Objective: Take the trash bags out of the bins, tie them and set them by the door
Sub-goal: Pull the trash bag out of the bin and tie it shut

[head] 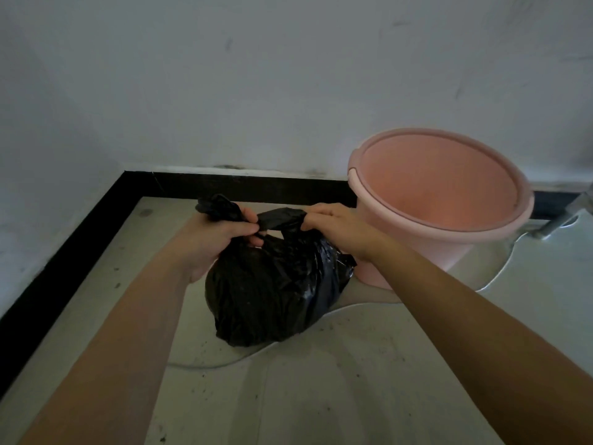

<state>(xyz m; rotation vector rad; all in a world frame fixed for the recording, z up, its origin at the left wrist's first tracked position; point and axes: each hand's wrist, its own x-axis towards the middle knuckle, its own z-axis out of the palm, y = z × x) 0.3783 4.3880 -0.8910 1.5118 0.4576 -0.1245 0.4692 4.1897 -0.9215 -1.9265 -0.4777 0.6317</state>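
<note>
A full black trash bag (272, 290) sits on the pale floor in front of me, just left of a pink round bin (439, 194) that stands with nothing in it. My left hand (218, 236) grips one twisted end of the bag's top, with a tuft of plastic sticking out above the fist. My right hand (337, 223) grips the other end. A short band of black plastic is stretched between the two hands above the bag's body.
A white wall with a black skirting board (250, 187) runs behind the bag and along the left side, forming a corner. A metal leg (558, 220) shows at the right edge behind the bin. The floor is speckled with dirt.
</note>
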